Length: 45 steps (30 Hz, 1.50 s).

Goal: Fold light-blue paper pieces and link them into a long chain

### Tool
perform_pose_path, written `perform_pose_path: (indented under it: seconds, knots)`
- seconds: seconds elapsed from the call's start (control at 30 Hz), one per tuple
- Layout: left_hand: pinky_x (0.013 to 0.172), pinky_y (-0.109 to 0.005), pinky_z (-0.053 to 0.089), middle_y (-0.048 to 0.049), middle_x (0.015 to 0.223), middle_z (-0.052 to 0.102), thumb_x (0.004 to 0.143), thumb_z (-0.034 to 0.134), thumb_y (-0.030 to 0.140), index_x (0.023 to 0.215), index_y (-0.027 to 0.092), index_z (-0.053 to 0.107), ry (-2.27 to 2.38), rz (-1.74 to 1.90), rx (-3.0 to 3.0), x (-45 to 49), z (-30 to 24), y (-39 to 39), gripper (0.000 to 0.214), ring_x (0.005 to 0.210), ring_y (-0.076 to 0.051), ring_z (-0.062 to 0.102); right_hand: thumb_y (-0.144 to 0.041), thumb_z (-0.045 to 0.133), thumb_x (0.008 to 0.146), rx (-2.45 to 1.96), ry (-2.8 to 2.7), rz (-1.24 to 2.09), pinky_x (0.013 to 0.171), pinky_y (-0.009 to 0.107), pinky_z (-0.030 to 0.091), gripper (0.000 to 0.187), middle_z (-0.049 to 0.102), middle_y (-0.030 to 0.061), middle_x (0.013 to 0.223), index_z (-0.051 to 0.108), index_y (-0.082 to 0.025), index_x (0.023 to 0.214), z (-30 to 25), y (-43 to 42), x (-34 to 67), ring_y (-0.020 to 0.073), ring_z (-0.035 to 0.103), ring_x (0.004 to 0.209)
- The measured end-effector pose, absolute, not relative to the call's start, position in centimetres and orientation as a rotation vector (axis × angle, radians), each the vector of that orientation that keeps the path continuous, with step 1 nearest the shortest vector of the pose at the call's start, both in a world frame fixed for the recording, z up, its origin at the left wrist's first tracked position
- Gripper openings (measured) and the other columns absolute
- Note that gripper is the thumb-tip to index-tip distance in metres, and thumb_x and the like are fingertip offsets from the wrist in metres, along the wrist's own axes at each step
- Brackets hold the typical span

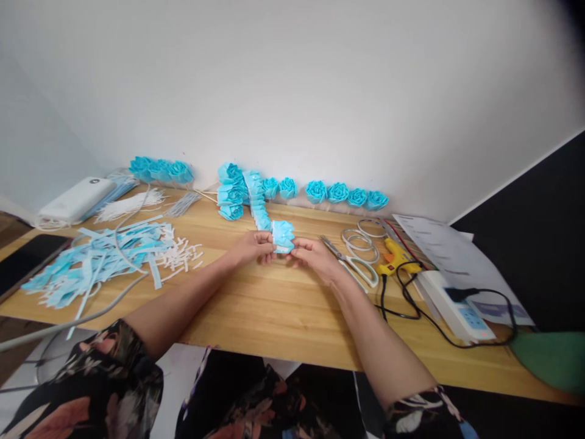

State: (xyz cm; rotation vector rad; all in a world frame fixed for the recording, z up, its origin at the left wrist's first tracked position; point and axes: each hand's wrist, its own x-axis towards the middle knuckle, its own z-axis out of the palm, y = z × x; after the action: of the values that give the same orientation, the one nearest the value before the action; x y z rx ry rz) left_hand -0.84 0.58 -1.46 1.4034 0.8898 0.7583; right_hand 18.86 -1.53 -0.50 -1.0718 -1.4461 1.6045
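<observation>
Between my two hands is a small light-blue piece with a petal-like scalloped edge (283,236), held low over the middle of the wooden table. My left hand (256,248) pinches its left side with thumb and fingers. On the opposite side, my right hand (311,255) grips its right edge, also closed. Just behind the left hand lies a row of overlapping light-blue petal pieces (257,198). Blue fabric roses (231,192) are bunched beside that row. The fingers partly hide the lower edge of the held piece.
More blue roses (338,192) line the wall. Scissors (359,265), tape rolls (361,244), a yellow glue gun (395,256) and a power strip (457,308) lie right. Blue strips (100,259), white scraps (180,253), a phone (30,262) and a cable (121,241) lie left.
</observation>
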Motion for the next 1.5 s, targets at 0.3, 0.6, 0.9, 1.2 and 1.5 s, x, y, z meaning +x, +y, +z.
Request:
perform_pose_path:
  seconds: [0.3,0.6,0.9,1.2,1.5]
  knots:
    - [0.044,-0.02,0.046,-0.0015,0.058,0.063,0.073,0.066,0.043,0.068,0.012,0.054,0.861,0.737,1.461,-0.5,-1.7,0.3,0.033,0.046,-0.009,0.057,-0.036,0.071,0.066,-1.192,-1.469,1.471,0.05,0.022,0.042,0.026,0.062,0.0003,0.067,0.062,-0.014,0.078,-0.9,-1.9,17.9,0.009,0.053,0.052]
    - [0.045,-0.018,0.046,0.0004,0.059,0.061,0.072,0.067,0.037,0.07,0.012,0.054,0.889,0.719,1.477,-0.2,-1.6,0.1,0.028,0.047,-0.008,0.056,-0.034,0.067,0.067,-1.209,-1.487,1.407,0.049,0.022,0.042,0.021,0.06,-0.0005,0.064,0.06,-0.015,0.074,-1.1,-2.1,17.3,0.0095,0.052,0.051]
    - [0.045,-0.018,0.043,0.0014,0.053,0.059,0.072,0.064,0.024,0.066,0.012,0.057,0.934,0.734,1.462,-0.3,-1.5,0.2,0.015,0.043,-0.007,0.053,-0.029,0.064,0.066,-1.249,-1.524,1.359,0.051,0.023,0.042,0.015,0.06,-0.0005,0.062,0.06,-0.016,0.071,-1.7,-1.8,17.2,0.0102,0.052,0.052]
    - [0.046,-0.018,0.046,0.0001,0.056,0.061,0.074,0.061,0.02,0.069,0.01,0.059,0.968,0.72,1.475,-0.4,-1.6,0.2,0.011,0.045,-0.008,0.056,-0.025,0.066,0.062,-1.187,-1.488,1.502,0.055,0.022,0.044,0.014,0.065,0.0012,0.067,0.063,-0.014,0.07,-0.8,-1.5,18.1,0.0091,0.055,0.055]
    - [0.047,-0.018,0.048,0.0007,0.057,0.061,0.074,0.066,0.029,0.069,0.012,0.055,0.935,0.759,1.493,-0.2,-2.2,0.3,0.021,0.049,-0.008,0.057,-0.034,0.069,0.065,-1.191,-1.444,1.44,0.051,0.022,0.044,0.022,0.063,0.0006,0.068,0.062,-0.015,0.075,-1.2,-1.8,17.6,0.0089,0.053,0.053]
